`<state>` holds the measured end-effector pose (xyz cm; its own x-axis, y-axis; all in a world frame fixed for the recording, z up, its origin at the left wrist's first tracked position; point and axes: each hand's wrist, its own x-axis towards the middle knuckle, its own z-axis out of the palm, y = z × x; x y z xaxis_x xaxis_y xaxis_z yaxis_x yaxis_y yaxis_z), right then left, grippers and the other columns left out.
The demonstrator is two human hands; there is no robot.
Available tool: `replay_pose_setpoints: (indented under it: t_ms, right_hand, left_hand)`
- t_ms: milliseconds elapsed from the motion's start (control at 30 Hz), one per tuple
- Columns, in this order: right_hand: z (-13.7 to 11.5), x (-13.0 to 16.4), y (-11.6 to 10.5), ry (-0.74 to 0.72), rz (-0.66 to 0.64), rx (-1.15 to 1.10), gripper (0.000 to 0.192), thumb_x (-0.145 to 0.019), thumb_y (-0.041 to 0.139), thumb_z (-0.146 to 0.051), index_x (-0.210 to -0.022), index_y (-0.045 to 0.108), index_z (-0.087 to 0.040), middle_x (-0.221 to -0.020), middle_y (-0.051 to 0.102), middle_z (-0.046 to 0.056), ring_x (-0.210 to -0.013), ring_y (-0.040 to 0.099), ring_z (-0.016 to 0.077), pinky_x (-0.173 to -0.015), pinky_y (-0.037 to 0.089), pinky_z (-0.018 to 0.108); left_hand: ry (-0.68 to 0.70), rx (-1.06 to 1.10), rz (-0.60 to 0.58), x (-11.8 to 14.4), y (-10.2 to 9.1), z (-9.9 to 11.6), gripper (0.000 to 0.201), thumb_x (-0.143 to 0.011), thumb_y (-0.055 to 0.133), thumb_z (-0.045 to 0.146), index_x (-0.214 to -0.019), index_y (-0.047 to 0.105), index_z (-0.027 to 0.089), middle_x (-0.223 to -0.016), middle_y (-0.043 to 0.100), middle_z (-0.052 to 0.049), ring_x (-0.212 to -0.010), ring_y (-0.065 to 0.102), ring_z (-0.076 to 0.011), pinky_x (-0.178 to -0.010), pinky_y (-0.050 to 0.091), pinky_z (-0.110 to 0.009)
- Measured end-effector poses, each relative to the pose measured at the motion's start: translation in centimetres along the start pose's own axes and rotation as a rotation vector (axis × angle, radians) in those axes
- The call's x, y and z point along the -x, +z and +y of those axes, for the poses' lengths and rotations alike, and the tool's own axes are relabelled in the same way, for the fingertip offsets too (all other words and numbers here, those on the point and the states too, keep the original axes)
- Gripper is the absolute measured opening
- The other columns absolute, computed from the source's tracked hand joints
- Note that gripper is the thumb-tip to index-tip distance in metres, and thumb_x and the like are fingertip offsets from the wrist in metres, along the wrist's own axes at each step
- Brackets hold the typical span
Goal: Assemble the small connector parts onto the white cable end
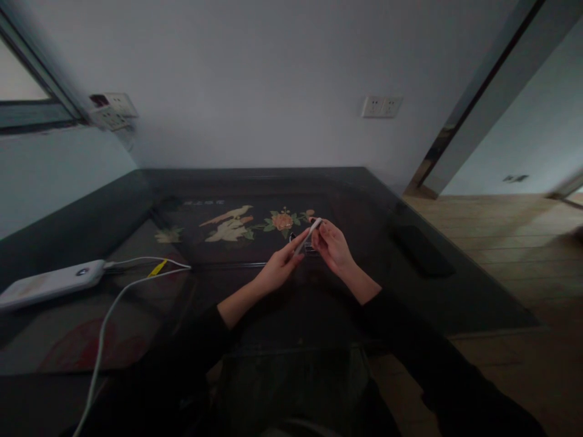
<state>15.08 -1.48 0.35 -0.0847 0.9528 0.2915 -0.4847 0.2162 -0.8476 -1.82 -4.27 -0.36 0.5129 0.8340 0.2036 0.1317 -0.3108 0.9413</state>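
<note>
Slim pale strip-like object [310,233], material unclear, is raised at a slant between your hands, above the middle of the dark glossy worktop [282,303]. Your left hand [274,269] is clamped on its lower end, thumb and fingers together; your right hand [333,246] has bent fingers against the upper end, but can't tell whether they pinch it. Small shiny bits show by your fingers, too blurred to identify.

Progress, as judged from here: you have it picked up and in hand, handling under way, not set down; anything finished or left on the piece itself is too small to tell.

Writing: pale characters [203,202] above the bird-and-flower decoration [282,220], not legible. White rounded power bank [54,284], left side, has a dark oval spot and faint tan patch, no brand readable. Yellow tag [158,267] on the white cable [104,331]: no text readable. Black flat rectangular slab [423,250], right side: no label visible
</note>
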Motion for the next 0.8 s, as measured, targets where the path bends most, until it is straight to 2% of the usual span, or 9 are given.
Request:
replay_pose_setpoints:
  t_ms: [267, 467, 633, 800]
  right_hand:
    - [0.03, -0.02, -0.02, 0.007, 0.005, 0.042, 0.036, -0.075, 0.072, -0.052, -0.086, 0.062, -0.020, -0.052, 0.050, -0.007, -0.044, 0.040, 0.0073, -0.044, 0.029, 0.023]
    - [-0.22, 0.00, 0.02, 0.011, 0.009, 0.077, 0.038, -0.074, 0.073, -0.054, -0.088, 0.062, -0.020, -0.052, 0.051, -0.007, -0.045, 0.040, 0.0078, -0.044, 0.029, 0.024]
    - [-0.15, -0.14, -0.15, 0.012, 0.021, 0.063, 0.039, -0.071, 0.075, -0.053, -0.087, 0.063, -0.020, -0.051, 0.050, -0.007, -0.045, 0.040, 0.0073, -0.044, 0.030, 0.023]
    - [-0.07, -0.20, -0.30, 0.028, 0.021, 0.036, 0.039, -0.072, 0.076, -0.049, -0.095, 0.068, -0.019, -0.052, 0.050, -0.007, -0.047, 0.040, 0.0073, -0.045, 0.033, 0.022]
  left_hand:
    - [0.000, -0.082, 0.096, -0.18, -0.32, -0.52, 0.061, -0.094, 0.047, 0.029, -0.153, 0.030, 0.024, -0.061, 0.039, 0.005, -0.054, 0.032, -0.0099, -0.051, 0.029, -0.020]
    - [0.007, -0.101, 0.157, -0.08, -0.35, -0.41, 0.061, -0.093, 0.048, 0.029, -0.152, 0.032, 0.022, -0.059, 0.041, 0.005, -0.054, 0.030, -0.0101, -0.053, 0.030, -0.020]
    - [0.017, -0.107, 0.127, 0.15, -0.02, -0.04, 0.061, -0.092, 0.048, 0.028, -0.152, 0.033, 0.021, -0.063, 0.047, 0.004, -0.055, 0.033, -0.0098, -0.055, 0.033, -0.020]
    - [0.000, -0.062, 0.073, 0.29, 0.22, 0.02, 0.061, -0.093, 0.049, 0.029, -0.152, 0.032, 0.022, -0.061, 0.044, 0.005, -0.053, 0.034, -0.0094, -0.053, 0.033, -0.020]
